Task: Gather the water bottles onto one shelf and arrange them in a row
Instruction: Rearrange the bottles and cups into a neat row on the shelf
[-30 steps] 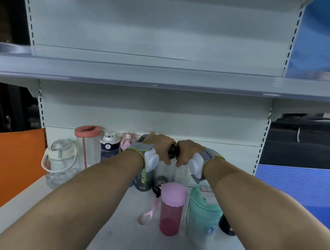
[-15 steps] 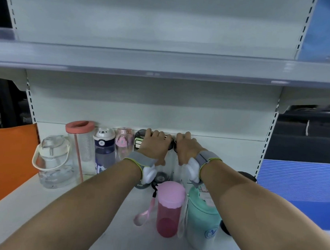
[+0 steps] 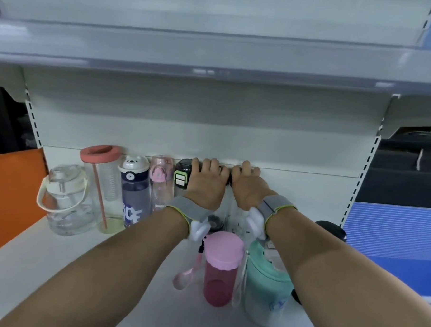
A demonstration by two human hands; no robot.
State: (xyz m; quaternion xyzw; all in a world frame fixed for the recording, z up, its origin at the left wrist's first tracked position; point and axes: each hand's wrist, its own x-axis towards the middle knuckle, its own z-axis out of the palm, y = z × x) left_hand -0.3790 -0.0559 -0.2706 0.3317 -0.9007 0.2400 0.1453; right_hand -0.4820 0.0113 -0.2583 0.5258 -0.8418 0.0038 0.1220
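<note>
Along the back of the white shelf (image 3: 56, 267) stands a row: a clear jug with a white handle (image 3: 62, 201), a tall clear bottle with a coral lid (image 3: 102, 183), a bear-lid navy bottle (image 3: 134, 192), a small pink bottle (image 3: 160, 183) and a black-and-green-lid bottle (image 3: 183, 176). My left hand (image 3: 206, 180) covers the top of a clear dark-lidded bottle (image 3: 217, 220) beside that row. My right hand (image 3: 245, 183) grips the top of a second clear bottle (image 3: 236, 218) right next to it. In front stand a pink bottle (image 3: 221, 267) and a mint bottle (image 3: 263, 281).
An upper shelf (image 3: 214, 54) hangs low over the row. The rear wall (image 3: 308, 157) is right behind my fingertips. A black lid (image 3: 330, 230) shows at the right behind my forearm. An orange panel (image 3: 10, 199) borders the left side, a blue surface (image 3: 391, 233) the right.
Both hands have slid the two clear bottles back to the rear wall, level with the row. My fingers now drape over their lids instead of curling around them.
</note>
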